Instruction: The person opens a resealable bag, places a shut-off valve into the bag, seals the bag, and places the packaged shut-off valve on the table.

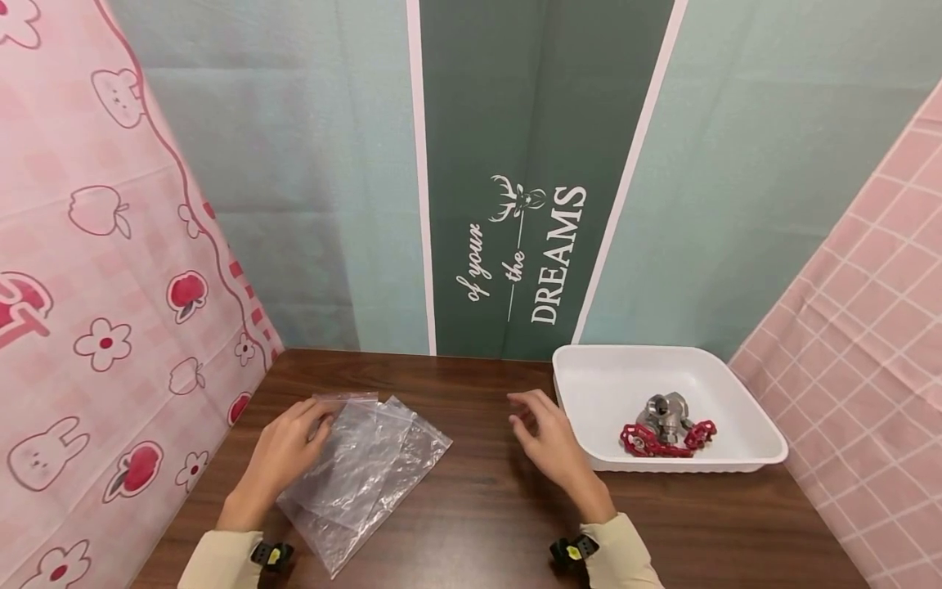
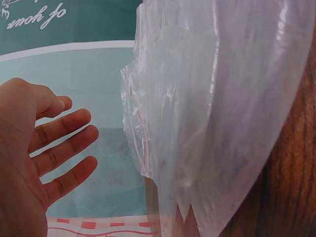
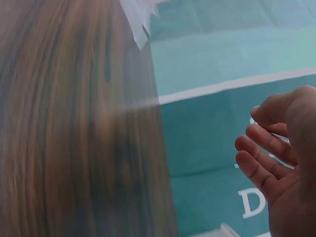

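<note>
Head view: clear plastic bags [image 1: 368, 470] lie overlapping on the brown wooden table [image 1: 478, 515], on the person's left side. The left hand [image 1: 290, 442] is at their upper left edge, its fingers loosely bent and spread (the left wrist view shows them apart from the plastic), pinching nothing. The right hand [image 1: 552, 442] hangs just beside the left wall of the white tray [image 1: 603, 388], fingers relaxed and slightly curved, likewise gripping nothing. In the tray, toward its near side, silver metal fittings [image 1: 668, 413] sit bunched together with red pieces [image 1: 651, 446] in front. Both wrists carry dark straps below cream sleeves. Behind the table hangs a green backdrop [image 1: 537, 98] with white lettering, including "DREAMS", turned sideways.
</note>
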The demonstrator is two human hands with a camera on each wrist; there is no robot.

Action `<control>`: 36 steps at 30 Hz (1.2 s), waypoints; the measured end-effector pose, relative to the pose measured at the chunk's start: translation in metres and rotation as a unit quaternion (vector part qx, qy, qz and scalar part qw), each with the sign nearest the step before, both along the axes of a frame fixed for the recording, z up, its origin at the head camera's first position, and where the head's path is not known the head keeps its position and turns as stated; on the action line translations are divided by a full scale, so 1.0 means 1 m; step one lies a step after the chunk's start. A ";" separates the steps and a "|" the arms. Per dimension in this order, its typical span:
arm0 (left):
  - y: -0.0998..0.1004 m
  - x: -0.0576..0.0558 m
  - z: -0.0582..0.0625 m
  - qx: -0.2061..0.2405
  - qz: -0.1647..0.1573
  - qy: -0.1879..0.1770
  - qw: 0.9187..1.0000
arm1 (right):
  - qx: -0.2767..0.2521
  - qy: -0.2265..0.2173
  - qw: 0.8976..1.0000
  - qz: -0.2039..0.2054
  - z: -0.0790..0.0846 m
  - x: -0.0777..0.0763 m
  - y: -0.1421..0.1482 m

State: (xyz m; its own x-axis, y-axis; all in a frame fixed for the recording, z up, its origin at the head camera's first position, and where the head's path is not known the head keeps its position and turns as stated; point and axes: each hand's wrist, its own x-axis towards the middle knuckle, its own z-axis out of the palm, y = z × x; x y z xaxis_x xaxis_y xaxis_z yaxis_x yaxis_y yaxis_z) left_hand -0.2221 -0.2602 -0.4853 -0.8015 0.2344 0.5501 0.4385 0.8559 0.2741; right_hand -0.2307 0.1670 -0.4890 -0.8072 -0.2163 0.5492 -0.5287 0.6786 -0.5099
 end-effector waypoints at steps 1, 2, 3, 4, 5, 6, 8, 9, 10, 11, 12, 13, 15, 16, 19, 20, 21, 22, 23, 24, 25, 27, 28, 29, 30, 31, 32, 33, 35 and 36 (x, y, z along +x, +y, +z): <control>0.000 0.000 0.000 0.002 0.002 -0.003 1.000 | -0.001 -0.007 1.000 0.002 0.000 0.000 -0.004; -0.001 0.001 -0.001 0.003 0.004 -0.004 1.000 | 0.000 -0.013 1.000 0.004 -0.001 -0.001 -0.009; -0.001 0.001 -0.001 0.004 0.005 -0.005 1.000 | -0.001 -0.019 1.000 0.006 -0.001 -0.001 -0.014; -0.002 0.001 -0.001 0.005 0.008 -0.006 1.000 | -0.003 -0.024 1.000 0.008 -0.001 -0.002 -0.018; -0.002 0.001 -0.001 0.006 0.009 -0.006 1.000 | -0.004 -0.028 1.000 0.011 -0.001 -0.002 -0.023; -0.002 0.002 -0.001 0.007 0.012 -0.007 1.000 | -0.007 -0.030 0.999 0.017 -0.002 -0.003 -0.028; -0.003 0.002 -0.002 0.010 0.016 -0.011 1.000 | -0.012 -0.032 0.999 0.024 -0.003 -0.004 -0.037; -0.004 0.002 -0.002 0.010 0.019 -0.014 1.000 | -0.016 -0.033 0.999 0.029 -0.003 -0.004 -0.041; -0.004 0.002 -0.002 0.011 0.022 -0.018 1.000 | -0.019 -0.034 0.999 0.033 -0.004 -0.005 -0.046; -0.004 0.003 -0.002 0.011 0.024 -0.023 0.999 | -0.021 -0.036 0.998 0.038 -0.005 -0.005 -0.050; -0.005 0.003 -0.002 0.013 0.025 -0.029 0.999 | -0.023 -0.037 0.998 0.044 -0.006 -0.005 -0.055; -0.005 0.003 -0.002 0.012 0.028 -0.034 0.999 | -0.024 -0.039 0.998 0.050 -0.007 -0.005 -0.059; -0.006 0.003 -0.002 0.012 0.031 -0.041 0.999 | -0.024 -0.044 0.997 0.062 -0.009 -0.005 -0.068; -0.007 0.002 -0.002 0.011 0.033 -0.043 0.998 | -0.022 -0.049 0.996 0.068 -0.010 -0.005 -0.072; -0.008 0.002 -0.002 0.008 0.038 -0.044 0.998 | -0.015 -0.066 0.994 0.083 -0.012 -0.004 -0.084; -0.008 0.002 -0.002 0.008 0.039 -0.046 0.998 | -0.014 -0.073 0.993 0.088 -0.012 -0.004 -0.088; -0.008 0.002 -0.003 0.007 0.041 -0.048 0.998 | -0.013 -0.082 0.992 0.091 -0.012 -0.004 -0.091; -0.008 0.001 -0.003 0.006 0.043 -0.050 0.998 | -0.013 -0.086 0.992 0.096 -0.013 -0.004 -0.095; -0.008 0.001 -0.003 0.007 0.045 -0.053 0.998 | -0.010 -0.089 0.991 0.100 -0.012 -0.003 -0.098; -0.008 0.001 -0.003 0.007 0.048 -0.057 0.997 | -0.008 -0.095 0.990 0.104 -0.012 -0.004 -0.101; -0.009 0.001 -0.003 0.008 0.051 -0.059 0.997 | -0.007 -0.097 0.989 0.108 -0.012 -0.004 -0.105; -0.009 0.001 -0.003 0.009 0.056 -0.065 0.996 | -0.004 -0.102 0.988 0.116 -0.011 -0.004 -0.111; -0.010 0.001 -0.003 0.009 0.058 -0.067 0.996 | -0.002 -0.104 0.987 0.119 -0.011 -0.004 -0.114; -0.010 0.002 -0.003 0.009 0.060 -0.069 0.996 | 0.002 -0.106 0.987 0.120 -0.011 -0.004 -0.117; -0.010 0.002 -0.002 0.010 0.062 -0.072 0.995 | 0.004 -0.112 0.986 0.122 -0.011 -0.004 -0.120; -0.011 0.002 -0.002 0.011 0.064 -0.072 0.995 | 0.004 -0.115 0.985 0.125 -0.011 -0.004 -0.123; -0.011 0.002 -0.002 0.012 0.065 -0.074 0.995 | 0.006 -0.116 0.985 0.125 -0.012 -0.004 -0.125; -0.011 0.002 -0.002 0.013 0.066 -0.073 0.995 | 0.008 -0.114 0.985 0.127 -0.012 -0.004 -0.128; -0.012 0.002 -0.002 0.013 0.069 -0.071 0.995 | 0.006 -0.108 0.985 0.131 -0.014 -0.005 -0.132; -0.013 0.002 -0.002 0.012 0.071 -0.070 0.995 | 0.004 -0.106 0.985 0.134 -0.015 -0.006 -0.135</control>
